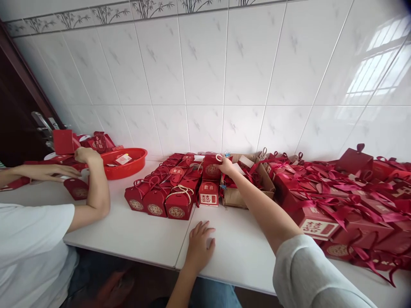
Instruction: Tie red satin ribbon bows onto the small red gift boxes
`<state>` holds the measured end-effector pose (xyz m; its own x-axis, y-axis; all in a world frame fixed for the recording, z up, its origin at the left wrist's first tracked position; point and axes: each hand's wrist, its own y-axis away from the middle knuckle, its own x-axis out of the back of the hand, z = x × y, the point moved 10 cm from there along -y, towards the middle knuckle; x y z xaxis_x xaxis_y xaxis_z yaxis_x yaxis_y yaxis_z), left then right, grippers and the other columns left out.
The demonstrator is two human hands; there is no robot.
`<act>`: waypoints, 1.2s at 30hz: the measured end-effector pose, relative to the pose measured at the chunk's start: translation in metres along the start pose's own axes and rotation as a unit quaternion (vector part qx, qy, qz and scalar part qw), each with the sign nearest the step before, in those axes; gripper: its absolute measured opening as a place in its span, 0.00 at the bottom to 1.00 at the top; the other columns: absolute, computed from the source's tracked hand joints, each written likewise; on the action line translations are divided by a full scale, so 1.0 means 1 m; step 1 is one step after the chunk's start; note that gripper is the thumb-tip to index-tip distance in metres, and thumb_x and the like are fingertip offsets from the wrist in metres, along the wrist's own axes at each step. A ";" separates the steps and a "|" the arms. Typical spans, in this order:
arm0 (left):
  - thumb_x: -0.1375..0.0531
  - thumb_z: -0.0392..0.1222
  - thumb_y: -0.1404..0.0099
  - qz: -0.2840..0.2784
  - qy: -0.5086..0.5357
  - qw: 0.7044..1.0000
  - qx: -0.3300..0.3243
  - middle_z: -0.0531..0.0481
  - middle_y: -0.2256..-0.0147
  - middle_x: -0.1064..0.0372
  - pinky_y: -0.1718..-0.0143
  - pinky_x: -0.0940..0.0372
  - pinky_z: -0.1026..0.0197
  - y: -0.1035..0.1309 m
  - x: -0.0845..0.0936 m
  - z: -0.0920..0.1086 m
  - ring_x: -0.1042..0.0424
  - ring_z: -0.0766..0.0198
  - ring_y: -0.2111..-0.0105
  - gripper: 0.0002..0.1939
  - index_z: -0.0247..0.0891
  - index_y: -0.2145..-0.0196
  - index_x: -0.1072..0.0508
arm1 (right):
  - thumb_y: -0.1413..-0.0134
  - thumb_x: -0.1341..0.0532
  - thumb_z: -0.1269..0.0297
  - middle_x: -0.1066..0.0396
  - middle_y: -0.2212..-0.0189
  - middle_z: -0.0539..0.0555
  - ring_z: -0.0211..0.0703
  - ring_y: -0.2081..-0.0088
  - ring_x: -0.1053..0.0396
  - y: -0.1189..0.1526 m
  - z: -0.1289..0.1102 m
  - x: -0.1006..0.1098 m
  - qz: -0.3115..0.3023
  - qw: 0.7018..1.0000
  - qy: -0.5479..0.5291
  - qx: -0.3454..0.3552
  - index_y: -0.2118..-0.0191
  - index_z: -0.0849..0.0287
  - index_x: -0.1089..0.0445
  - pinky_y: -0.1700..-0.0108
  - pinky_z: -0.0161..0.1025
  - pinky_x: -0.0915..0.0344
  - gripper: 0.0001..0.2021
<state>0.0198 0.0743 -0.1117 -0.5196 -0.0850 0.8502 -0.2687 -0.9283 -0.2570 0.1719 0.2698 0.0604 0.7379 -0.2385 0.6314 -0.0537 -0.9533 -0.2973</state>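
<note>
Stretched out over the table, my right hand [226, 165] grips a red gift box [211, 167] at its top by the cord handle. That box sits at the back of the group, behind and above a red box with a cream label [209, 193]. My left hand [199, 246] rests on the white table near its front edge, fingers apart, with nothing in it. Rows of red gift boxes with gold round emblems [176, 211] and cord handles stand just beyond it. Right of my right hand is an open cardboard box [236, 197] with red items and cards inside.
A large stack of red boxes with ribbons [346, 214] fills the right side. To the left, a co-worker [35, 239] handles a red box [76, 188] beside a red plastic basin [135, 160]. A tiled wall [205, 77] bounds the back of the table [141, 237].
</note>
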 end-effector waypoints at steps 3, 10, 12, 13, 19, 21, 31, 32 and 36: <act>0.45 0.32 0.40 0.003 0.004 1.000 -0.003 0.46 0.43 0.35 0.41 0.46 0.41 -0.001 0.001 0.001 0.43 0.50 0.39 0.16 0.42 0.55 0.27 | 0.39 0.42 0.61 0.32 0.52 0.57 0.45 0.55 0.30 0.004 0.001 0.013 0.023 0.994 -0.103 -0.018 0.49 0.62 0.34 0.55 0.47 0.30 0.15; 0.44 0.32 0.41 0.018 0.007 1.000 -0.016 0.46 0.44 0.33 0.43 0.44 0.40 -0.002 0.004 0.002 0.41 0.48 0.40 0.16 0.43 0.57 0.26 | 0.44 0.38 0.58 0.31 0.67 0.50 0.37 0.66 0.31 0.046 -0.010 0.072 0.114 0.930 -0.349 0.008 0.67 0.61 0.36 0.64 0.37 0.31 0.11; 0.45 0.32 0.41 0.022 0.008 0.999 -0.021 0.46 0.45 0.33 0.43 0.44 0.40 -0.001 0.004 0.003 0.41 0.47 0.40 0.16 0.43 0.57 0.25 | 0.51 0.35 0.55 0.35 0.74 0.46 0.35 0.69 0.34 0.078 -0.006 0.081 0.122 0.905 -0.406 0.014 0.75 0.57 0.47 0.66 0.34 0.33 0.19; 0.45 0.33 0.41 0.025 0.008 0.999 -0.024 0.46 0.45 0.33 0.43 0.43 0.40 -0.001 0.004 0.003 0.41 0.47 0.40 0.15 0.43 0.57 0.25 | 0.55 0.33 0.53 0.37 0.76 0.45 0.35 0.71 0.35 0.097 -0.003 0.081 0.118 0.895 -0.430 0.013 0.77 0.56 0.51 0.69 0.34 0.34 0.24; 0.43 0.32 0.44 0.047 0.011 0.998 -0.035 0.43 0.50 0.29 0.45 0.40 0.43 0.000 0.005 0.001 0.36 0.46 0.44 0.19 0.42 0.55 0.26 | 0.62 0.29 0.56 0.39 0.80 0.47 0.37 0.75 0.36 0.210 0.033 0.051 0.037 0.867 -0.495 -0.035 0.79 0.55 0.59 0.71 0.38 0.34 0.31; 0.42 0.31 0.46 0.050 0.010 0.998 -0.042 0.44 0.49 0.29 0.44 0.39 0.45 0.000 0.004 0.000 0.36 0.47 0.44 0.21 0.42 0.54 0.27 | 0.61 0.29 0.57 0.36 0.80 0.48 0.39 0.75 0.35 0.236 0.052 0.043 0.031 0.865 -0.498 -0.048 0.80 0.55 0.59 0.71 0.38 0.35 0.31; 0.47 0.34 0.39 0.060 -0.007 0.997 -0.045 0.43 0.47 0.31 0.45 0.39 0.41 -0.003 0.005 0.002 0.37 0.46 0.42 0.19 0.40 0.51 0.30 | 0.55 0.33 0.54 0.27 0.58 0.61 0.60 0.49 0.32 0.294 0.136 0.030 0.125 0.927 -0.340 -0.097 0.81 0.54 0.53 0.49 0.52 0.36 0.25; 0.46 0.34 0.39 0.060 -0.008 0.997 -0.045 0.43 0.47 0.30 0.45 0.39 0.41 -0.003 0.004 0.002 0.37 0.46 0.42 0.19 0.40 0.51 0.30 | 0.54 0.34 0.54 0.26 0.60 0.61 0.59 0.49 0.32 0.297 0.132 0.024 0.103 0.929 -0.347 -0.084 0.80 0.54 0.51 0.50 0.52 0.35 0.23; 0.46 0.35 0.39 0.056 -0.009 0.997 -0.046 0.43 0.46 0.31 0.45 0.39 0.41 -0.003 0.003 0.001 0.38 0.46 0.42 0.18 0.40 0.51 0.30 | 0.48 0.37 0.53 0.26 0.62 0.58 0.55 0.50 0.30 0.305 0.122 0.022 0.028 0.948 -0.313 -0.046 0.68 0.54 0.36 0.51 0.49 0.33 0.12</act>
<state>0.0199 0.0768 -0.1075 -0.5353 -0.1932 0.8222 -0.2846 -0.8753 -0.3910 0.2539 -0.0038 -0.1035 0.9855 -0.1593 0.0587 -0.1415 -0.9617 -0.2348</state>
